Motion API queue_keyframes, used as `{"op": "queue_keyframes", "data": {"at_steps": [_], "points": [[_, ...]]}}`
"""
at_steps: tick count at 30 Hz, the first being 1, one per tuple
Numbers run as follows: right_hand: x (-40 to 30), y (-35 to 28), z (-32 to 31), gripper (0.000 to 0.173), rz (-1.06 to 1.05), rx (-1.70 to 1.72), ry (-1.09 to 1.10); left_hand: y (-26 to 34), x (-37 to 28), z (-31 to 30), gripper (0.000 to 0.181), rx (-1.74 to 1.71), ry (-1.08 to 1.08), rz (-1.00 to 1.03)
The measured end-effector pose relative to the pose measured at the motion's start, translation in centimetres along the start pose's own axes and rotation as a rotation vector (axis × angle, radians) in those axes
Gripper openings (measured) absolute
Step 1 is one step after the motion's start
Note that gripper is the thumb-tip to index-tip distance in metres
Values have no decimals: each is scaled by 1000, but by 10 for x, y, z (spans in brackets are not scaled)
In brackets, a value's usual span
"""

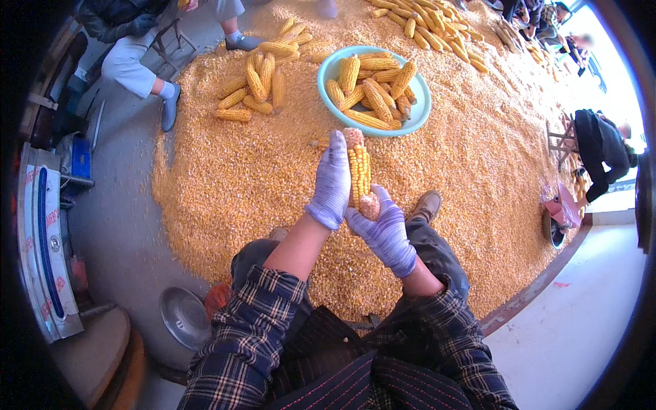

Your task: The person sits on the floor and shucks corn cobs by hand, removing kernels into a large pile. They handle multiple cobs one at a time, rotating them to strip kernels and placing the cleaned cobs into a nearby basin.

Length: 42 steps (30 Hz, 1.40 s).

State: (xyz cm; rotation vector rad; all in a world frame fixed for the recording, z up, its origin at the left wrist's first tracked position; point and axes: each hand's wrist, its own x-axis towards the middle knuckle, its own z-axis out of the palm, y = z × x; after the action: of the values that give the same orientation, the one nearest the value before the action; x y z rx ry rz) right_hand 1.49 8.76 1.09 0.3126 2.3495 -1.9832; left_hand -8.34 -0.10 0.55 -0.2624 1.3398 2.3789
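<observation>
Between my two gloved hands stands a partly shelled corn cob (360, 171), with yellow kernels along its middle and bare pinkish cob at both ends. My left hand (333, 179) lies along its left side, fingers pointing up. My right hand (384, 225) grips around the lower end. Just beyond is a light-blue plastic basin (425, 115) full of unshelled corn ears (377, 100). More ears (261, 82) lie in a pile left of the basin. Loose corn kernels (256, 189) form a wide heap under and around everything.
A metal bowl (185, 318) sits on the grey floor at lower left. Seated people are at upper left and along the right. A long pile of ears (435, 23) lies at the top. Near the right wall is a pink bag (564, 207).
</observation>
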Motion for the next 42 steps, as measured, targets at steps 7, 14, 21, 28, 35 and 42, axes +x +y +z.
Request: {"op": "queue_keyframes", "data": {"at_steps": [7, 14, 21, 28, 35, 42], "points": [[-8, -30, -4, 28, 156, 284, -119, -3, 6, -15, 51, 259, 182, 82], [5, -32, -23, 22, 214, 370, -109, 14, -12, 4, 57, -161, -79, -166], [6, -41, -20, 17, 236, 349, -121, -17, -11, 5, 49, 284, 79, 24], [6, -48, -24, 19, 219, 323, -125, -9, -13, 6, 43, 22, 40, 54], [13, -25, -15, 25, 194, 523, -30, -28, -20, 9, 47, 188, 70, 52], [16, -19, -14, 23, 161, 511, -12, -34, -19, 1, 41, 440, 143, 260]]}}
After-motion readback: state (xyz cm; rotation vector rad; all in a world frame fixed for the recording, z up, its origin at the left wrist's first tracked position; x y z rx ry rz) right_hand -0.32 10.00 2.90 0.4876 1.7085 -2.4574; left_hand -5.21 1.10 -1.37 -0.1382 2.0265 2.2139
